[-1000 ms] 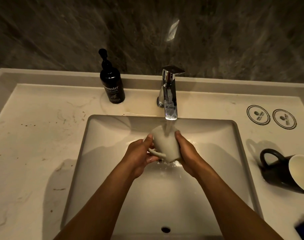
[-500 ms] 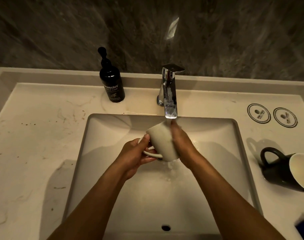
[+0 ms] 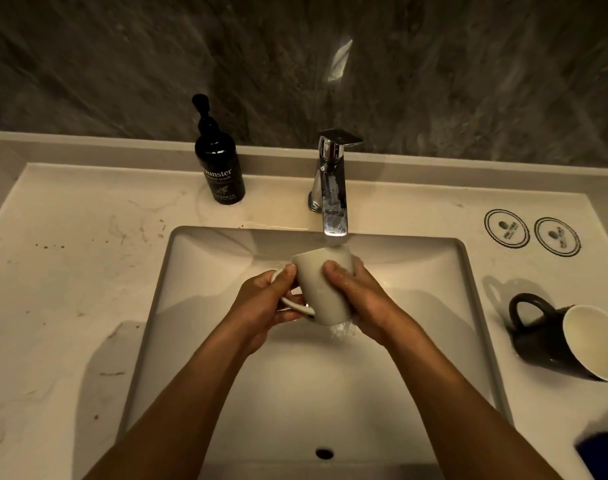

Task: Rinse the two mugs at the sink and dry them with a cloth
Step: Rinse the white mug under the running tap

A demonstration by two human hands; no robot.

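Observation:
A white mug [image 3: 325, 289] is held upside down under the running chrome faucet [image 3: 333, 188], above the white sink basin [image 3: 198, 306]. My left hand [image 3: 264, 306] grips its handle, thumb on the mug's side. My right hand [image 3: 359, 299] wraps the mug's right side, wet, with its thumb across the front. Water runs off the mug's lower rim. A black mug [image 3: 551, 336] with a white inside lies on its side on the counter at the right, handle up, mouth toward the right. A dark blue cloth [image 3: 603, 448] shows at the lower right corner.
A black hand-wash pump bottle [image 3: 219, 168] stands behind the basin, left of the faucet. Two round printed coasters [image 3: 532, 232] lie at the back right. The marble counter [image 3: 60, 289] stretches left of the basin. A dark stone wall rises behind.
My right hand has slid from the mug's top back down its right side, thumb now on the front. The mug stays under the stream, shifted slightly.

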